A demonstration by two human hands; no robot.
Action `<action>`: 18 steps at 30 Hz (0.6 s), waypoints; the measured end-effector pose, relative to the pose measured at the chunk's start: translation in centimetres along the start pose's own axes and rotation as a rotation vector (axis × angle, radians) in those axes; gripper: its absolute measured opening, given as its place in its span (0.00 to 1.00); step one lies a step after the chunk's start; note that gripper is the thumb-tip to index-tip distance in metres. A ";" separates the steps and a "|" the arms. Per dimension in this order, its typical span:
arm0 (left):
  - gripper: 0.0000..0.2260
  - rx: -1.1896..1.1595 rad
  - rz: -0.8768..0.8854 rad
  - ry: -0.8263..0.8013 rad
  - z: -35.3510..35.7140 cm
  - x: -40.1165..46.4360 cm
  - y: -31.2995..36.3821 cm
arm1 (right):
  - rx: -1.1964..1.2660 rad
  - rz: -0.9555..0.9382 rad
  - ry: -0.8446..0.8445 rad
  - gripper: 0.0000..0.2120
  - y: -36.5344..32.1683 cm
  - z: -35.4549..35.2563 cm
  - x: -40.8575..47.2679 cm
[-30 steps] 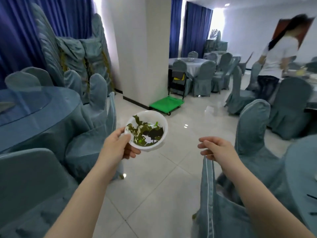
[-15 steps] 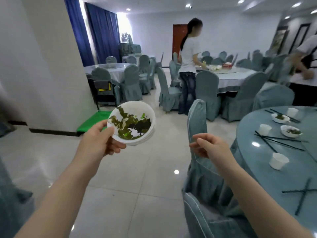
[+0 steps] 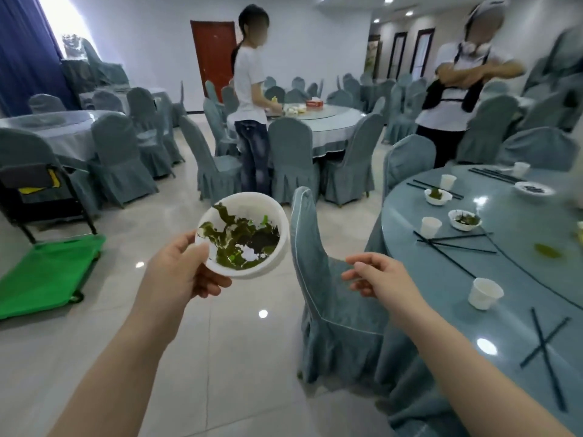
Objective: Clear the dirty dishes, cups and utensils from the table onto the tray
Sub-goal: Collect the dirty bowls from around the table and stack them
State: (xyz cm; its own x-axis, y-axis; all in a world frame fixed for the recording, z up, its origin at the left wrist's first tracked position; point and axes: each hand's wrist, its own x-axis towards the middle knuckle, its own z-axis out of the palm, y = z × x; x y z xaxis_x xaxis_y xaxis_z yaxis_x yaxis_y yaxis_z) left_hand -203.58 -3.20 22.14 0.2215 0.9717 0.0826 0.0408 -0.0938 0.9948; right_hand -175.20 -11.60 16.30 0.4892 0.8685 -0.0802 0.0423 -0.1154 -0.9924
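My left hand (image 3: 179, 272) grips a white bowl (image 3: 277, 225) smeared with dark green leftovers, held over the floor at centre. My right hand (image 3: 378, 274) hovers empty beside a chair back, fingers loosely curled and apart. The round blue table (image 3: 441, 279) at the right carries two small dirty bowls (image 3: 437, 197) (image 3: 464, 219), white cups (image 3: 484, 293) (image 3: 430, 227) (image 3: 448, 182), a dirty plate (image 3: 534, 188) and several black chopsticks (image 3: 454, 244). No tray is in view.
A covered chair (image 3: 325, 279) stands between me and the table. A green flat cart (image 3: 44, 275) sits on the floor at the left. Two people stand farther back near another set table (image 3: 328, 124). More covered chairs surround the tables.
The view has swung right, from a pillar and curtains to the dining room and the blue table. My left hand has kept the bowl; my right hand has stayed empty.
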 end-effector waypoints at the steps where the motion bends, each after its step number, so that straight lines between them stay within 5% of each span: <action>1: 0.12 -0.003 -0.004 -0.021 -0.1 2.4 -0.6 | -0.005 0.011 0.036 0.07 0.1 0.5 1.4; 10: 0.13 0.006 0.001 -0.277 -0.5 23.3 -2.4 | -0.041 0.084 0.281 0.08 -0.3 5.0 12.9; 18: 0.12 -0.021 -0.003 -0.456 5.8 39.2 -3.5 | 0.035 0.096 0.429 0.08 -0.6 5.6 24.9</action>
State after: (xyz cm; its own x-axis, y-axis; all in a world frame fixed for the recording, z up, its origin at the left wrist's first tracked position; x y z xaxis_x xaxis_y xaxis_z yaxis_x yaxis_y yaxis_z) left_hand -189.37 33.98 21.52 0.6278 0.7768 0.0494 0.0232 -0.0821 0.9964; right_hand -167.89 12.79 14.34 0.8074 0.5748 -0.1334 -0.0471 -0.1626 -0.9856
